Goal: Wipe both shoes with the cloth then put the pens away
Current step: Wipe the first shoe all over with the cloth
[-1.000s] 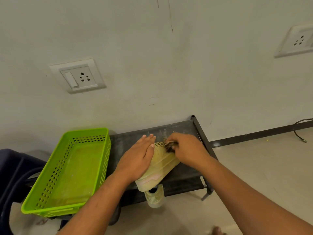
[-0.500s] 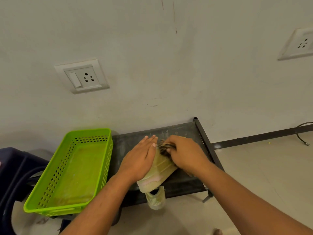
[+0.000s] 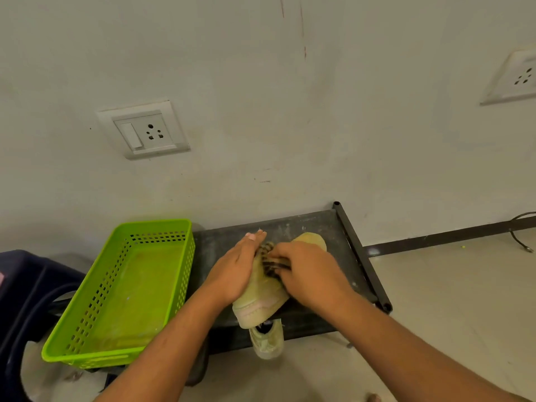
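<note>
Far out past the left hand, a dark blue chair [image 3: 23, 285] sat at the edge of view, and next to it was the green basket [image 3: 95, 297]. The basket's slotted walls and floor were in plain sight, and no pens could be seen inside. In fact, no pens showed anywhere in view.

The left hand [image 3: 235, 271] was laid over the near side of the pale shoe [image 3: 261, 300], fingers stretched out straight and pressing it steady rather than wrapping round it. The shoe lay on the dark worktop [image 3: 333, 227], its heel hanging over the near edge towards the person. Between the two hands, on top of the shoe, was the dark patterned cloth [image 3: 268, 256]. The right hand [image 3: 307, 274] had its fingers curled round that cloth, bearing down on the shoe with it. A pale rounded end poked out beyond the right hand, most likely the toe of the same shoe.

Below both hands, under the worktop's near edge, the second shoe [image 3: 268, 340] stood on the floor, with neither hand on it.

By my reckoning, the task was in its first stretch. One shoe was under the cloth. Whether the second had been wiped could not be told from here. The pens were yet to be found and put away, with the basket the likely home for them.
</note>
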